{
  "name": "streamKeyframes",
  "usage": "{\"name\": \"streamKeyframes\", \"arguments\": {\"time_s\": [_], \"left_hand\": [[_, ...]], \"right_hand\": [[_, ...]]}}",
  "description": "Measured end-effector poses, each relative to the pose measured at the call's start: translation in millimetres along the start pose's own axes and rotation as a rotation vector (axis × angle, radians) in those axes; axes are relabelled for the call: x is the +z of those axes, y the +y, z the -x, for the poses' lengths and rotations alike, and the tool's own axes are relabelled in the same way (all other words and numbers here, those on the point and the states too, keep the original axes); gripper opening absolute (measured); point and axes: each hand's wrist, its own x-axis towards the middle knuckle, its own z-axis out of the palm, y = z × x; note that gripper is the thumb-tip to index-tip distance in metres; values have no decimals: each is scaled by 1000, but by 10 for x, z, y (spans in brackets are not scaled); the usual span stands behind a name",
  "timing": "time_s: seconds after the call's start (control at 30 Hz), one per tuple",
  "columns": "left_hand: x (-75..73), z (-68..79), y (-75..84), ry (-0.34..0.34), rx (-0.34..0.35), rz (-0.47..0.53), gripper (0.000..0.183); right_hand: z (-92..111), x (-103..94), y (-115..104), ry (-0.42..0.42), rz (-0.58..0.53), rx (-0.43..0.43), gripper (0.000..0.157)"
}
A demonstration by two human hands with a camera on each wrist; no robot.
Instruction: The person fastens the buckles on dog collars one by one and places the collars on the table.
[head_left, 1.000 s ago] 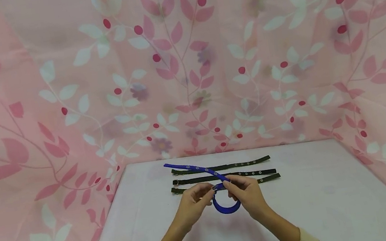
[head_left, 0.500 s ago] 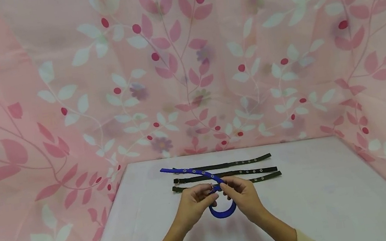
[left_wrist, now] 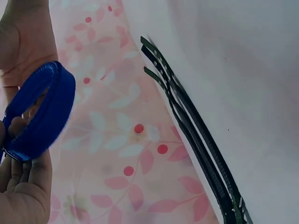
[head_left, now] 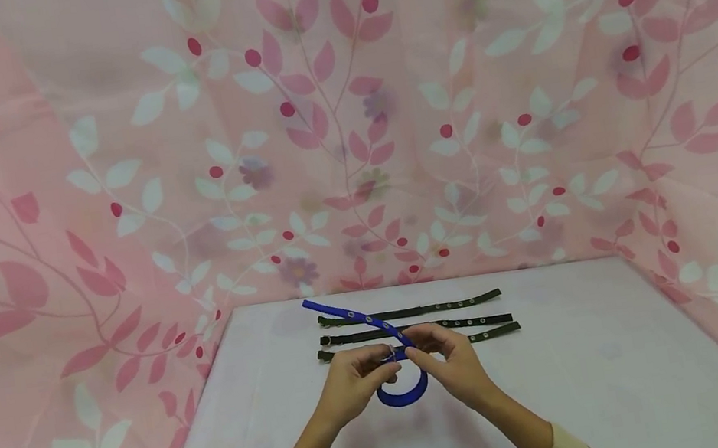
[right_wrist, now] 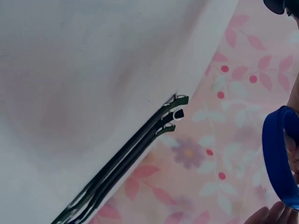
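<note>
A blue pet collar [head_left: 404,399], with metal eyelets along its strap, is held in the air in front of me, bent into a loop. Its free tail points up and to the left. My left hand [head_left: 354,386] pinches it by the metal buckle. On the other side, my right hand [head_left: 451,366] pinches the strap where the tail crosses the loop. The left wrist view shows the loop [left_wrist: 58,112] close up, while the right wrist view catches the collar [right_wrist: 275,154] at its edge. Fingers hide part of the buckle.
Beyond the hands, three dark collars lie side by side on the white table [head_left: 577,377]: a far one [head_left: 414,310], a middle one [head_left: 478,321] and a near one [head_left: 500,330]. A pink floral cloth [head_left: 346,141] hangs around the table.
The collar's loop has shifted left between the hands. The tail dipped and rose again. Both hands keep their pinch, and the right hand has moved slightly left.
</note>
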Motion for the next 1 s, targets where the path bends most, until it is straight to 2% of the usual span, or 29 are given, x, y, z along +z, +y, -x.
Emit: {"name": "streamKeyframes", "arguments": {"time_s": [0.13,0.3,0.4,0.6,0.7,0.87,1.0], "left_hand": [[-19,24,31,13,-27,-9,21],[-11,52,61,2,-13,2,24],[3,58,58,-12,-30,8,24],[30,60,8,-51,-68,-11,19],[42,60,4,-78,-71,-21,19],[61,89,-16,-118,-81,-39,18],[55,94,-36,-124,-77,-56,19]], "right_hand": [[5,-11,-14,31,4,15,25],[-18,-38,-30,29,-36,-26,25],[-47,-45,-45,6,-54,-56,28],[-164,-35,-117,-38,-102,-139,46],[-218,-27,-148,-56,-98,-167,50],[-187,-10,-143,-105,-121,-156,50],[-148,-13,-126,-127,-122,-136,51]]}}
